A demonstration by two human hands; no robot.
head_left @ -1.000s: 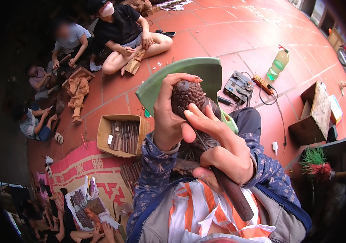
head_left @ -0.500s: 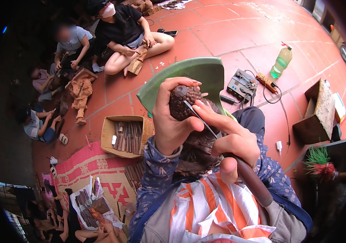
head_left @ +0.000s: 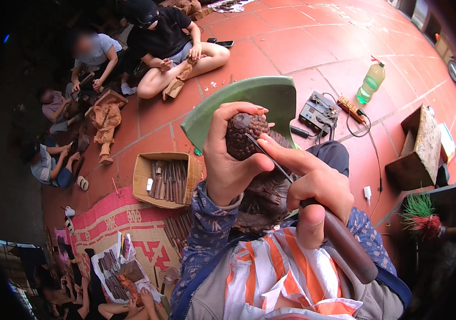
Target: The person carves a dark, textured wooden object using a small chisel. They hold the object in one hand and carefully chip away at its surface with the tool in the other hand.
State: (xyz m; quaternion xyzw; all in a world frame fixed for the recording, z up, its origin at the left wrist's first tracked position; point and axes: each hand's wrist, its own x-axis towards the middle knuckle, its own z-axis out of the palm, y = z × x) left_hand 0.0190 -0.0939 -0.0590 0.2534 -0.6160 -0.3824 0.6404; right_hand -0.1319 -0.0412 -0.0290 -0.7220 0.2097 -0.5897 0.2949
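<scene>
A dark brown carved wooden statue (head_left: 245, 130) stands in front of me, its head covered in small bumps like curls. My left hand (head_left: 222, 173) wraps round that head, fingers over the far side and thumb along the near side. In my right hand (head_left: 321, 184) is a carving chisel (head_left: 351, 248) with a thick, dark wooden handle. Its thin metal blade slants up and left past my forefinger, and the tip meets the bumpy head. The lower part of the statue is partly hidden by my hands.
Behind the statue is a green plastic scoop-like piece (head_left: 238, 98). A cardboard box (head_left: 145, 194) of tools sits left, beside a patterned mat (head_left: 105, 213). To the right are a grey electrical box (head_left: 318, 113), a bottle (head_left: 370, 82) and a wooden box (head_left: 422, 149). Several people sit carving at left.
My right hand and the chisel handle have shifted right and slightly down, while the tip stays on the head. My left hand keeps its hold. A person at the back has bent their head down.
</scene>
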